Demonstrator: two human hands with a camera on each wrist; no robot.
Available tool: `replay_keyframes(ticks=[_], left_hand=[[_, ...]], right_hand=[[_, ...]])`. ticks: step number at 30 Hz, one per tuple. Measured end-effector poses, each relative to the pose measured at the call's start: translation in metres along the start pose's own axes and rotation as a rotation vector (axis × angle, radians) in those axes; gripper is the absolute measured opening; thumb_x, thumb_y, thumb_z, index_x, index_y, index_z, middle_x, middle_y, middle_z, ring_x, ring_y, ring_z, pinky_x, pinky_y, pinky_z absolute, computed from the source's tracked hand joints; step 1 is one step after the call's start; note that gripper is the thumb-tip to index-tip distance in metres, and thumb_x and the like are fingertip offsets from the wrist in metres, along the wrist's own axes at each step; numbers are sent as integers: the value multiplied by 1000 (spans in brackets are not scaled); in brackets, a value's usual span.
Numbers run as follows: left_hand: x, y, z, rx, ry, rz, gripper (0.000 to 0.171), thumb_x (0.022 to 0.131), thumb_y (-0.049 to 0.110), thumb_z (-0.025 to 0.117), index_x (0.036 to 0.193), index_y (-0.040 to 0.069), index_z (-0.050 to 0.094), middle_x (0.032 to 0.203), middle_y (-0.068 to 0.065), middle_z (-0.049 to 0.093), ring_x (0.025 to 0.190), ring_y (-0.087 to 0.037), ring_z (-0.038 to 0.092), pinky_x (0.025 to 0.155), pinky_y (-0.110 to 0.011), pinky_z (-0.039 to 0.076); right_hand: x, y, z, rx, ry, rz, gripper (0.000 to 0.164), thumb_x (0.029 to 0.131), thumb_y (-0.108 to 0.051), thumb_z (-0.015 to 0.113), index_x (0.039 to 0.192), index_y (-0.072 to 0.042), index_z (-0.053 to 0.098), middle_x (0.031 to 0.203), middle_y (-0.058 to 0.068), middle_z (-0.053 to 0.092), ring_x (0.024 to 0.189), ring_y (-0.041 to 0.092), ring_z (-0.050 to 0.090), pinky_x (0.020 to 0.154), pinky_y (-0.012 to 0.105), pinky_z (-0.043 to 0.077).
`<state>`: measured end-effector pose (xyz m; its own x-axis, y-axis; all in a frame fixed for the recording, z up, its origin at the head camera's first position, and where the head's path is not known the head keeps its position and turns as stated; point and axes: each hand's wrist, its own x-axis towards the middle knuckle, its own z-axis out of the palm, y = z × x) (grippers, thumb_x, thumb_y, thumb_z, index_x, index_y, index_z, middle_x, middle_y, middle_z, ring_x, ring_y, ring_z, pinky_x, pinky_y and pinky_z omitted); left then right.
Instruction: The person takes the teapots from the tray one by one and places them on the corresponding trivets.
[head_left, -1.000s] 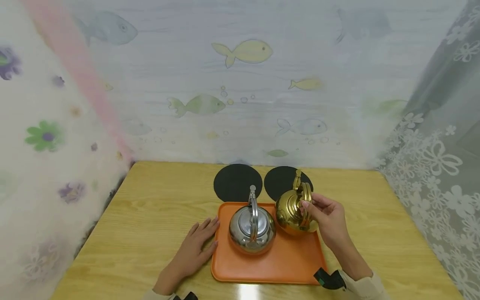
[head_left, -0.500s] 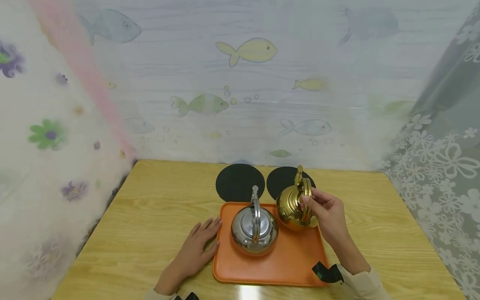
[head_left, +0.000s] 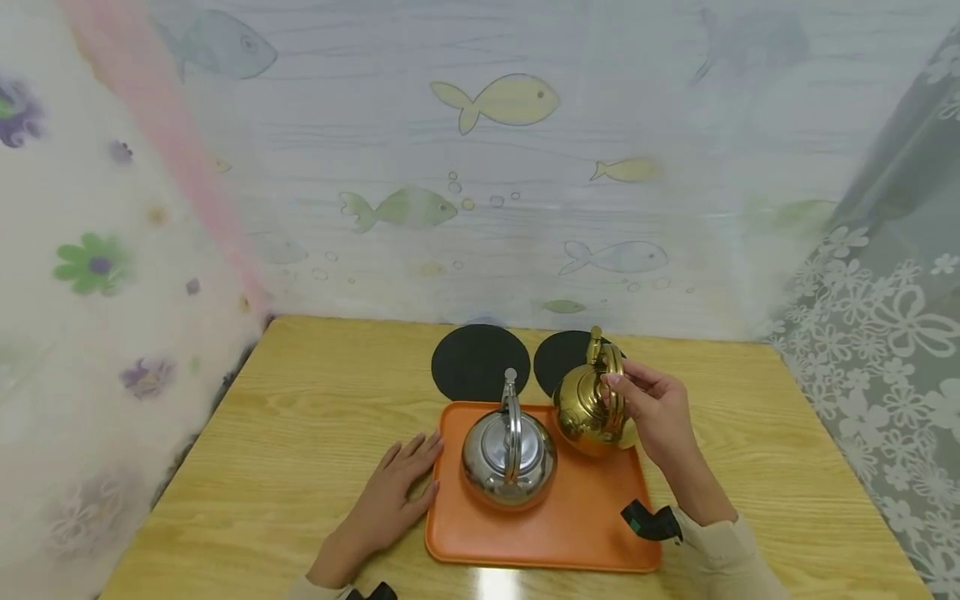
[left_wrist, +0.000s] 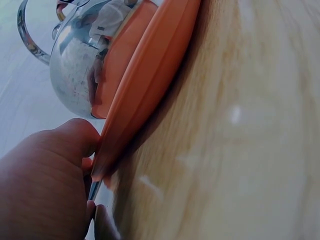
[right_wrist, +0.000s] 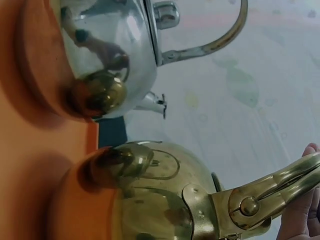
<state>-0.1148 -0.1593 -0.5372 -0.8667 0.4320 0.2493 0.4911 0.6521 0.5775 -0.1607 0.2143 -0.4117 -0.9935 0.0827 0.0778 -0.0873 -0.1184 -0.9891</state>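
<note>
A gold kettle [head_left: 588, 408] is at the tray's back right corner, spout toward the wall. My right hand [head_left: 660, 412] grips its upright handle between thumb and fingers; whether its base touches the tray I cannot tell. To its left, a silver kettle [head_left: 508, 458] sits on the orange tray [head_left: 570, 533], spout also toward the wall. My left hand [head_left: 401, 492] lies at the tray's left edge with fingers extended, and in the left wrist view the thumb [left_wrist: 80, 137] touches the rim. The right wrist view shows the gold kettle [right_wrist: 155, 195] close up, near the silver one [right_wrist: 115, 45].
Two black round mats lie behind the tray, the left mat [head_left: 480, 362] uncovered and the right mat [head_left: 562, 354] partly hidden by the gold kettle. The wooden table [head_left: 315, 400] ends at a wall [head_left: 480, 167] printed with fish. A lace curtain [head_left: 885, 358] hangs at the right.
My right hand and the gold kettle have shifted slightly up and toward the wall, covering more of the right mat. The left hand, tray and silver kettle stay put.
</note>
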Motion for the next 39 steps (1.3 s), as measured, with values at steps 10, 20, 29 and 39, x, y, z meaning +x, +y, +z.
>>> replay_keyframes(ticks=[10, 20, 29, 39], left_hand=[[-8, 15, 2, 24, 10, -13, 57, 101, 28, 63, 152, 9, 49, 158, -6, 45, 147, -34, 40, 118, -64, 25], [-17, 29, 5, 30, 10, -38, 57, 101, 29, 63, 152, 9, 48, 159, -6, 44, 148, -34, 39, 119, -64, 24], [-26, 42, 7, 22, 16, -65, 57, 101, 27, 63, 153, 9, 48, 159, -7, 44, 149, -33, 38, 119, -64, 23], [-36, 54, 12, 31, 29, -83, 57, 101, 27, 63, 153, 9, 48, 159, -6, 43, 148, -34, 38, 119, -65, 23]], right_hand=[[10, -5, -5, 57, -32, -3, 19, 98, 0, 64, 109, -14, 72, 86, -6, 75, 74, 5, 69, 57, 16, 47], [12, -11, -8, 120, -79, -9, 26, 99, 0, 62, 124, 6, 61, 89, -3, 76, 73, 10, 72, 66, 22, 59], [15, -11, -9, 87, -73, 16, 35, 100, -4, 63, 131, 9, 57, 91, -7, 76, 72, 9, 72, 62, 18, 55], [17, -10, -11, 116, -92, 18, 39, 100, -4, 62, 134, 13, 53, 90, -7, 76, 71, 8, 71, 65, 19, 57]])
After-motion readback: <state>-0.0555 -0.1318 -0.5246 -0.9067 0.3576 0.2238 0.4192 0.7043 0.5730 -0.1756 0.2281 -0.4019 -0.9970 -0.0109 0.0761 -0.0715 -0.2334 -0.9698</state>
